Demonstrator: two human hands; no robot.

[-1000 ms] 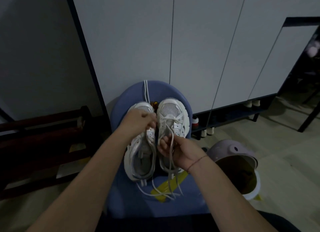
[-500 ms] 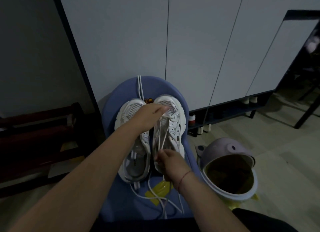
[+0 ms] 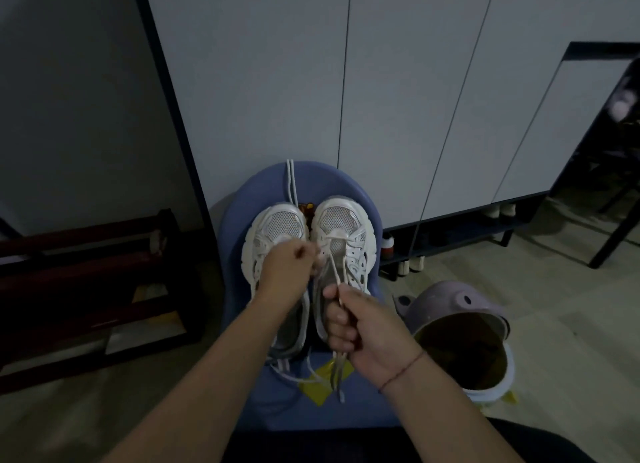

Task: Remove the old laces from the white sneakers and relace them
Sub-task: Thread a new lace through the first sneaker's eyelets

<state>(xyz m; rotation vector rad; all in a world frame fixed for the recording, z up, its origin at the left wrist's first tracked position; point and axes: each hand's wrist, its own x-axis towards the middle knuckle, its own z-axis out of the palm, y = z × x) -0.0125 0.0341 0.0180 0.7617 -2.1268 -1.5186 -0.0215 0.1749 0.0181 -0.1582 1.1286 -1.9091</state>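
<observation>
Head view, looking down. Two white sneakers lie side by side on the seat of a blue chair, soles down. Their long axes run away from the person, toes pointing toward the backrest and the cabinet behind it, heels nearest the person. The left sneaker and the right sneaker touch or nearly touch at the toes.

The right hand is closed around the two strands of a lace over the heel end of the right sneaker. The strands rise from the hand to the eyelets nearest the toe, where the lace crosses the shoe. Their loose ends hang out below the hand onto a yellow patch on the seat. A thin red bracelet circles that wrist.

The left hand sits over the middle of the left sneaker, knuckles up and fingers curled, close to the gap between the shoes. What it holds, if anything, is hidden.

A second lace lies doubled up the backrest, from the left sneaker's toe to the chair's top edge.

Right of the chair, a pale purple pail stands on the floor. A dark rack stands to the left.
</observation>
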